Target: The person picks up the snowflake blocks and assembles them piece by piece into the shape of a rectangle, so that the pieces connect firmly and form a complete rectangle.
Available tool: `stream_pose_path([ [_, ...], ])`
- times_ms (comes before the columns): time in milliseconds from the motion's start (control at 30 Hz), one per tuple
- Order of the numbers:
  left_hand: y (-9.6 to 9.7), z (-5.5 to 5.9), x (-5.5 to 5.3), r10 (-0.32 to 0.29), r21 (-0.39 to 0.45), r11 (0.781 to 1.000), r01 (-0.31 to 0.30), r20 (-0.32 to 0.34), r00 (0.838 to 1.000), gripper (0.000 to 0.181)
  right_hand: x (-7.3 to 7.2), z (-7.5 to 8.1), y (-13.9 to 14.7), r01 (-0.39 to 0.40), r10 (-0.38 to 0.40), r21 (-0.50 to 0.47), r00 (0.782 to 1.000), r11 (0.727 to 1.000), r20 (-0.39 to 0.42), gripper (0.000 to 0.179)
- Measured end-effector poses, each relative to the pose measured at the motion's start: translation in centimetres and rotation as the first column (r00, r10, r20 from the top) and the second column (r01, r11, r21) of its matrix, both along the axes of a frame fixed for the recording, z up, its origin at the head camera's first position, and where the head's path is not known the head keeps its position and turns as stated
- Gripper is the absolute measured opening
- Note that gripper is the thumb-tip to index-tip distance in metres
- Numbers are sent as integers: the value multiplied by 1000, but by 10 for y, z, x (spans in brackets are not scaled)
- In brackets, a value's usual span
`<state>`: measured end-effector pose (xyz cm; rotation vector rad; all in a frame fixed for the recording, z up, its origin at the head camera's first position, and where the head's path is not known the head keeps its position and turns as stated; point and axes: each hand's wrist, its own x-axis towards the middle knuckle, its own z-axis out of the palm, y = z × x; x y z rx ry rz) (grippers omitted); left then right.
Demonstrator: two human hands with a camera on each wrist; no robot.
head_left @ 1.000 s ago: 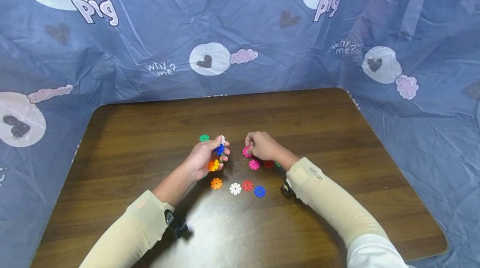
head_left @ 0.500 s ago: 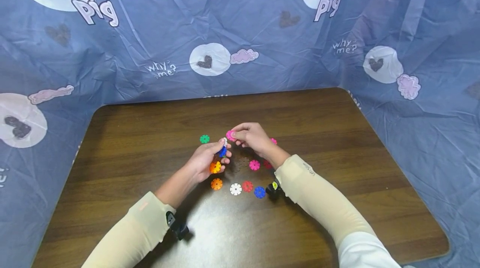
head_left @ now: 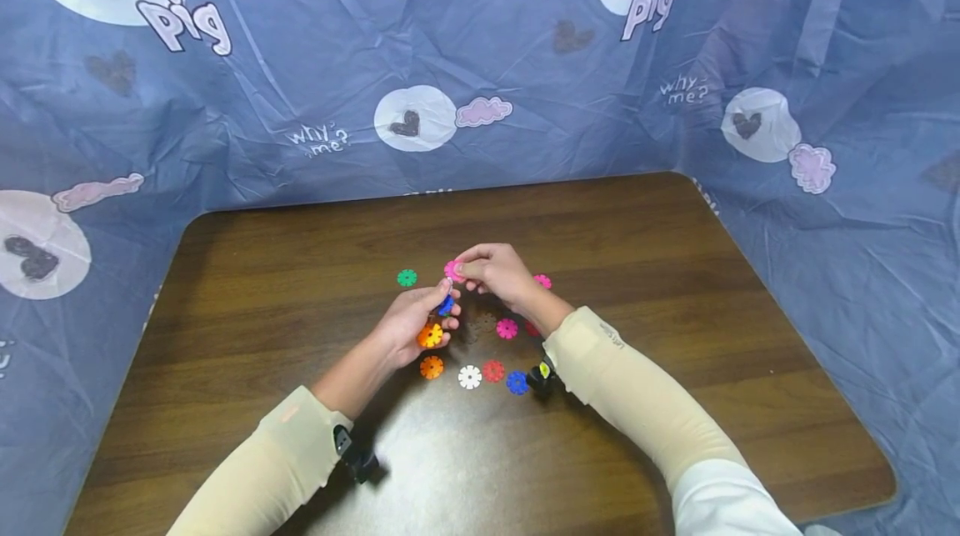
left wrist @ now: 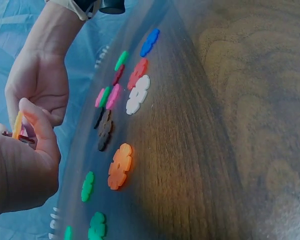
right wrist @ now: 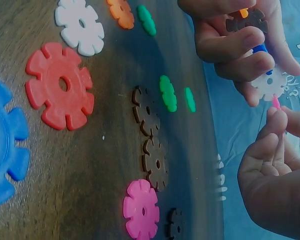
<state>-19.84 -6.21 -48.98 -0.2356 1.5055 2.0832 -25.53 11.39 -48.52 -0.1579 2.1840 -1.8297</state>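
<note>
In the head view my left hand (head_left: 405,324) grips a joined chain of notched plastic snowflake discs. An orange disc (head_left: 430,336) sits at its lower end, and a blue disc (head_left: 446,306) shows nearer the fingertips. The right wrist view also reveals a brown disc (right wrist: 247,22) and, at the far end, a white disc (right wrist: 269,84), with the left fingers curled around the chain. My right hand (head_left: 498,273) pinches a pink disc (head_left: 453,271) between thumb and forefinger. Its edge is right at the white disc's rim.
Loose discs lie on the wooden table (head_left: 600,252): orange (head_left: 431,367), white (head_left: 470,377), red (head_left: 492,371), blue (head_left: 517,383), pink (head_left: 507,328) and green (head_left: 407,278). Brown discs (right wrist: 155,164) lie beneath the hands. A printed blue cloth (head_left: 300,61) hangs behind the table.
My right hand has lifted a pink disc off the table and carried it up and left to the white disc. My left hand has stayed nearly in place, holding the chain.
</note>
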Motion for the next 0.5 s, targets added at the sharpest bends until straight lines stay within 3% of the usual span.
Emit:
stream_pose_path([
  [200, 4, -3, 1, 58, -14, 998, -58, -32, 998, 35, 2, 2, -2, -6, 7, 64, 1000, 998, -22, 18],
  [500, 10, -5, 4, 145, -44, 988, -150, -108, 984, 28, -2, 6, -6, -1, 1, 57, 1000, 998, -5, 15],
])
